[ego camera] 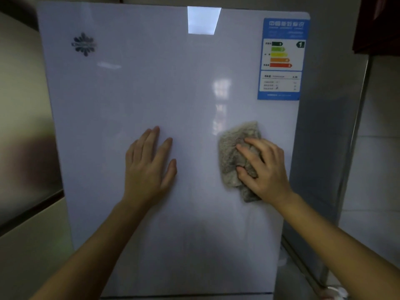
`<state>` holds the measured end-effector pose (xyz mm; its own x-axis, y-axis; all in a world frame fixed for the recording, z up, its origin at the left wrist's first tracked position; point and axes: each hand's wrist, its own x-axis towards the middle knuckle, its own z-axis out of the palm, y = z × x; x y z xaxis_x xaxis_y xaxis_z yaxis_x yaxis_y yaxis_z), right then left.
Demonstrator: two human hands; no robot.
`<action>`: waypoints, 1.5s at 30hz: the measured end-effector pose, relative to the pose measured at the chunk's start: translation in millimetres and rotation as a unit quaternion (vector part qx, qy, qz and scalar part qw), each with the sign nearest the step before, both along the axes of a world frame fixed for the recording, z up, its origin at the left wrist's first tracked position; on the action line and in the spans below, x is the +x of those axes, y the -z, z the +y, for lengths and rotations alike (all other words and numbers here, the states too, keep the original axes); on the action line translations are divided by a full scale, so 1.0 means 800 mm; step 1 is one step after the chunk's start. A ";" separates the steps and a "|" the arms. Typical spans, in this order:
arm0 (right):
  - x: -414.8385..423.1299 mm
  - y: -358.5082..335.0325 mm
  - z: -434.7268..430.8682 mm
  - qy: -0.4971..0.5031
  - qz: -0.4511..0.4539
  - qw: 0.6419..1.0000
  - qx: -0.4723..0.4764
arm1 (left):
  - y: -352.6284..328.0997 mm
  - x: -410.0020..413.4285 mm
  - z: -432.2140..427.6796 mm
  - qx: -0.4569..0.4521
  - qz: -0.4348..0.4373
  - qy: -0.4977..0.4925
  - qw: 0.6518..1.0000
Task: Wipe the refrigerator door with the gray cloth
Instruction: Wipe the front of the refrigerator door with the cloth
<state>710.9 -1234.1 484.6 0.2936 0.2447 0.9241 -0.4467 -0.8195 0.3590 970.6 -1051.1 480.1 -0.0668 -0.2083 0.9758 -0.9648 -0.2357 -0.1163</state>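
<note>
Currently, head view: my right hand [267, 169] presses the gray cloth [234, 156] on the refrigerator door [134, 94], grip clamped on its bunched folds, low on the door's right side. My left hand [149, 165] lies flat, fingers apart, bracing the panel. Risks, as I judge them: the crumpled, fluffy cloth could slip on the glossy surface or snag the energy label [281, 59] corner above.

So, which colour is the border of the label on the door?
Blue, on the energy label; head view.
</note>
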 end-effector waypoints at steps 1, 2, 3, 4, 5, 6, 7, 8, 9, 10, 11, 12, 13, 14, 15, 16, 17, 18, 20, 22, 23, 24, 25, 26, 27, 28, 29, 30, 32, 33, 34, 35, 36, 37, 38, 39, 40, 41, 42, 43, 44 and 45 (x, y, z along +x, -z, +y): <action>-0.001 0.004 -0.001 -0.004 0.017 1.000 -0.013 | 0.001 -0.001 -0.001 -0.001 0.001 -0.004 1.000; -0.004 0.007 -0.003 -0.005 0.045 0.998 -0.037 | 0.001 -0.002 -0.002 -0.001 0.000 -0.008 1.000; -0.010 0.007 -0.008 -0.002 0.077 0.995 -0.068 | 0.001 -0.002 -0.003 -0.002 -0.002 -0.012 1.000; -0.017 0.003 -0.013 0.004 0.104 0.990 -0.093 | 0.001 -0.002 -0.003 -0.003 -0.004 -0.015 1.000; -0.026 -0.002 -0.020 0.009 0.117 0.987 -0.108 | 0.001 -0.001 -0.003 -0.005 -0.006 -0.017 1.000; -0.034 -0.009 -0.026 0.013 0.112 0.988 -0.110 | 0.001 -0.001 -0.003 -0.007 -0.008 -0.017 1.000; -0.042 -0.018 -0.030 0.015 0.092 0.991 -0.101 | 0.002 -0.001 -0.003 -0.009 -0.008 -0.017 1.000; -0.048 -0.026 -0.034 0.016 0.065 0.994 -0.083 | 0.002 -0.001 -0.003 -0.011 -0.008 -0.018 1.000; -0.052 -0.034 -0.036 0.014 0.038 0.997 -0.062 | 0.003 -0.002 -0.004 -0.014 -0.007 -0.018 1.000; -0.053 -0.041 -0.037 0.010 0.018 0.999 -0.041 | 0.005 -0.003 -0.005 -0.016 -0.004 -0.020 1.000; -0.053 -0.046 -0.037 0.005 0.008 1.000 -0.025 | 0.007 -0.005 -0.006 -0.016 -0.001 -0.022 1.000; -0.051 -0.046 -0.036 -0.001 0.006 1.000 -0.018 | 0.008 -0.006 -0.007 -0.015 0.003 -0.025 1.000; -0.048 -0.042 -0.034 -0.006 0.015 1.000 -0.020 | 0.008 -0.007 -0.008 -0.013 0.008 -0.026 1.000; -0.045 -0.034 -0.033 -0.008 0.037 0.999 -0.036 | 0.009 -0.008 -0.009 -0.011 0.012 -0.025 1.000; -0.045 -0.023 -0.035 -0.007 0.074 0.995 -0.067 | 0.008 -0.009 -0.009 -0.009 0.016 -0.026 1.000; -0.046 -0.011 -0.037 -0.006 0.120 0.987 -0.106 | 0.008 -0.009 -0.009 -0.007 0.018 -0.028 0.999; -0.049 -0.001 -0.040 -0.006 0.162 0.977 -0.142 | 0.008 -0.008 -0.008 -0.006 0.017 -0.031 0.999; -0.054 0.004 -0.045 -0.006 0.194 0.966 -0.169 | 0.008 -0.007 -0.008 -0.005 0.012 -0.035 0.999; -0.068 -0.003 -0.054 -0.006 0.220 0.955 -0.199 | 0.008 -0.003 -0.006 0.001 -0.004 -0.043 0.999; -0.082 -0.030 -0.065 0.002 0.211 0.956 -0.202 | 0.007 0.000 -0.005 0.006 -0.017 -0.050 0.999; -0.088 -0.050 -0.069 0.008 0.193 0.962 -0.192 | 0.007 0.001 -0.005 0.005 -0.020 -0.052 0.998; -0.092 -0.071 -0.070 0.013 0.168 0.970 -0.174 | 0.007 0.001 -0.005 0.004 -0.020 -0.054 0.998; -0.094 -0.091 -0.069 0.015 0.140 0.978 -0.152 | 0.008 0.000 -0.006 0.003 -0.017 -0.057 0.998; -0.095 -0.107 -0.066 0.014 0.110 0.986 -0.128 | 0.009 -0.001 -0.007 0.001 -0.012 -0.059 0.998; -0.092 -0.117 -0.063 0.009 0.083 0.991 -0.103 | 0.010 -0.003 -0.009 -0.001 -0.006 -0.060 0.998; -0.088 -0.120 -0.061 0.004 0.063 0.995 -0.080 | 0.012 -0.005 -0.010 -0.002 0.001 -0.061 0.998; -0.082 -0.114 -0.058 0.001 0.058 0.996 -0.064 | 0.012 -0.006 -0.011 -0.002 0.007 -0.062 0.998; -0.077 -0.100 -0.055 0.001 0.069 0.996 -0.061 | 0.013 -0.007 -0.012 0.000 0.012 -0.061 0.998; -0.067 -0.056 -0.054 -0.007 0.138 0.984 -0.109 | 0.013 -0.007 -0.012 0.004 0.019 -0.059 0.998; -0.064 -0.031 -0.055 -0.017 0.185 0.972 -0.146 | 0.013 -0.007 -0.012 0.005 0.020 -0.060 0.998; -0.063 -0.007 -0.055 -0.027 0.228 0.956 -0.182 | 0.013 -0.006 -0.011 0.006 0.018 -0.061 0.998; -0.064 0.010 -0.053 -0.031 0.262 0.942 -0.208 | 0.013 -0.006 -0.010 0.008 0.015 -0.061 0.998; -0.066 0.018 -0.052 -0.031 0.284 0.933 -0.221 | 0.013 -0.006 -0.009 0.011 0.015 -0.061 0.998; -0.067 0.017 -0.053 -0.031 0.288 0.930 -0.224 | 0.013 -0.006 -0.009 0.015 0.015 -0.062 0.998; -0.068 0.009 -0.054 -0.030 0.271 0.937 -0.217 | 0.014 -0.006 -0.008 0.017 0.016 -0.063 0.998; -0.068 -0.004 -0.054 -0.026 0.237 0.950 -0.200 | 0.014 -0.006 -0.008 0.019 0.018 -0.063 0.998; -0.069 -0.021 -0.055 -0.018 0.193 0.966 -0.172 | 0.013 -0.007 -0.008 0.020 0.019 -0.062 0.998; -0.070 -0.039 -0.054 -0.011 0.144 0.980 -0.134 | 0.013 -0.008 -0.009 0.022 0.021 -0.061 0.998; -0.069 -0.054 -0.051 -0.011 0.097 0.991 -0.090 | 0.013 -0.008 -0.009 0.022 0.023 -0.062 0.998; -0.067 -0.061 -0.049 -0.017 0.057 0.997 -0.050 | 0.012 -0.009 -0.009 0.022 0.026 -0.062 0.998; -0.063 -0.059 -0.045 -0.025 0.033 0.999 -0.024 | 0.012 -0.009 -0.008 0.021 0.028 -0.062 0.997; -0.058 -0.049 -0.042 -0.029 0.031 0.999 -0.019 | 0.012 -0.010 -0.008 0.020 0.030 -0.063 0.997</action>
